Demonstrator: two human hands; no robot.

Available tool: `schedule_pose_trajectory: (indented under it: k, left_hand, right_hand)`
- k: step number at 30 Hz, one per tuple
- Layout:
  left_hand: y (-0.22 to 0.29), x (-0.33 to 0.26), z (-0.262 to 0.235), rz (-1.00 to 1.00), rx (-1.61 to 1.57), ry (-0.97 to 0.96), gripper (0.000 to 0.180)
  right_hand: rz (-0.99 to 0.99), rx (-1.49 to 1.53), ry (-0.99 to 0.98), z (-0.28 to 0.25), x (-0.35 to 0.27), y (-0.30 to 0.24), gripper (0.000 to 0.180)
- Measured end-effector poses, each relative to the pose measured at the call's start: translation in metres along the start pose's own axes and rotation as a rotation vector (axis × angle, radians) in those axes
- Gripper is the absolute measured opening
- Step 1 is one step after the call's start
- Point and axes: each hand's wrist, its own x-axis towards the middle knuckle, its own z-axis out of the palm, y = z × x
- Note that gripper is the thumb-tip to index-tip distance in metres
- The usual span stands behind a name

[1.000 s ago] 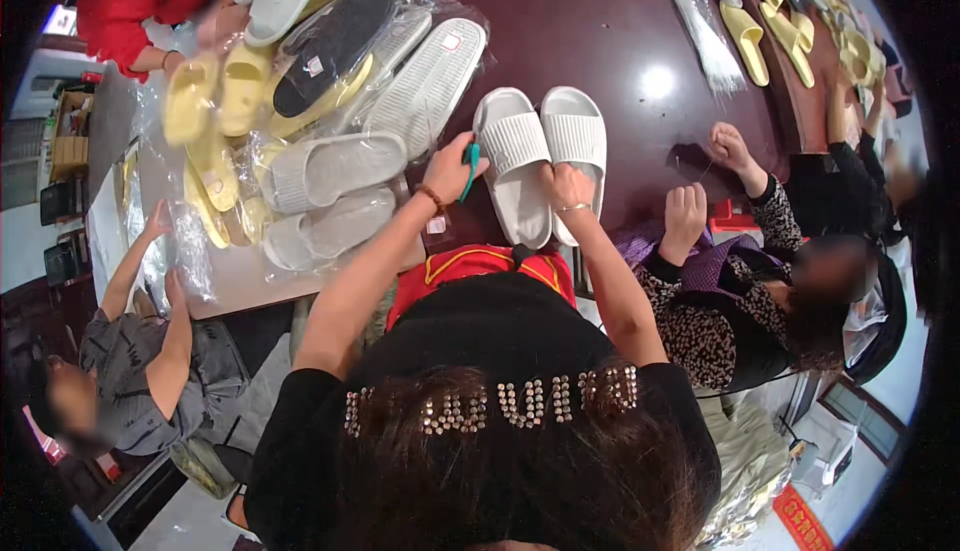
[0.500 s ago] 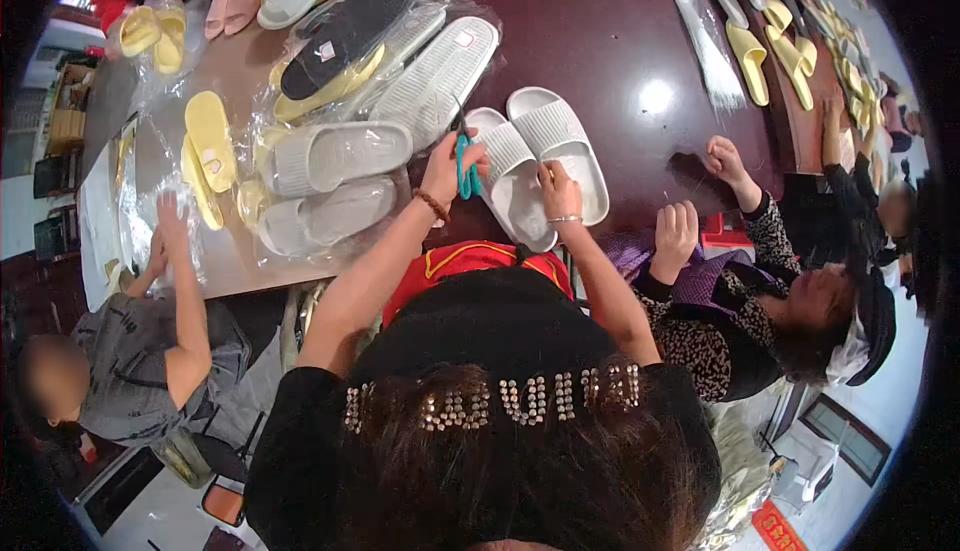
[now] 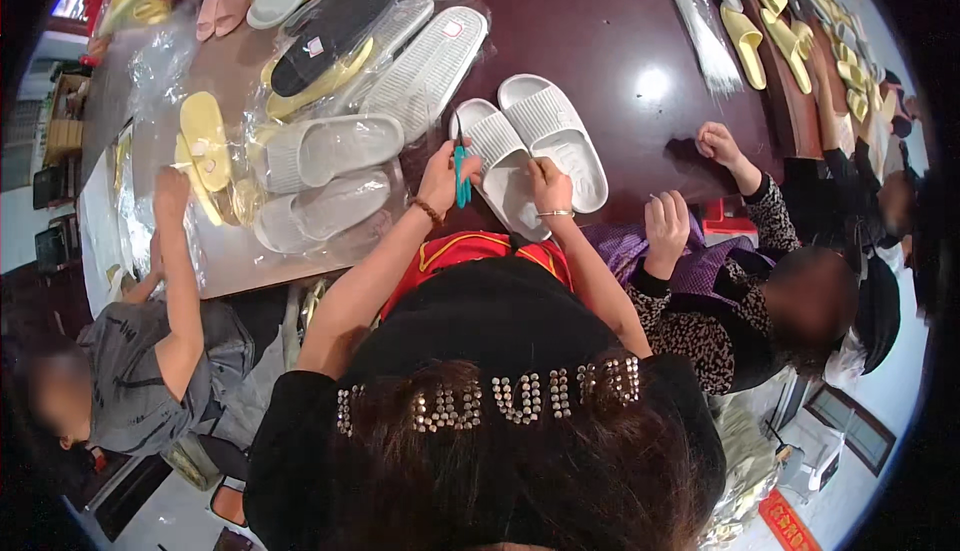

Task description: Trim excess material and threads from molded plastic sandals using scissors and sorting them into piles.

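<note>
A pair of white slide slippers lies side by side on the dark table in front of me, toes pointing away. My left hand [image 3: 437, 181] is closed on scissors with teal handles [image 3: 463, 179], their dark blades pointing up and away, beside the left slipper [image 3: 493, 141]. My right hand [image 3: 551, 189] has its fingers pinched at the inner edge of that slipper, just behind its ribbed strap; whatever is between the fingertips is hidden. The right slipper [image 3: 592, 179] rests against it, untouched by my left hand.
Bagged white slippers [image 3: 335, 151], yellow slippers [image 3: 205, 141] and a black-soled pair [image 3: 340, 31] cover the table at left. A bundle of thin white strands [image 3: 700, 26] lies at right, near more yellow slides [image 3: 743, 46]. Co-workers sit on both sides.
My hands stay at the slippers with nearly the same grip; the scissor blades now show more clearly. The left co-worker's hand has moved toward the yellow slippers. The view has shifted slightly.
</note>
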Motion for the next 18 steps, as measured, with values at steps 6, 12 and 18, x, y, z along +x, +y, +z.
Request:
schedule_pose_trajectory:
  k: [6, 12, 18]
  left_hand:
    - [-0.008, 0.000, -0.003, -0.021, 0.012, 0.009, 0.041]
    - [-0.020, 0.011, -0.009, 0.000, 0.002, 0.014, 0.035]
    - [-0.029, 0.019, -0.012, -0.070, -0.052, 0.001, 0.032]
  right_hand:
    - [-0.300, -0.078, 0.127, -0.014, 0.000, -0.005, 0.009]
    - [-0.664, -0.170, 0.174, -0.007, 0.014, -0.001, 0.007]
    - [-0.553, 0.192, -0.016, 0.018, 0.026, 0.002, 0.012]
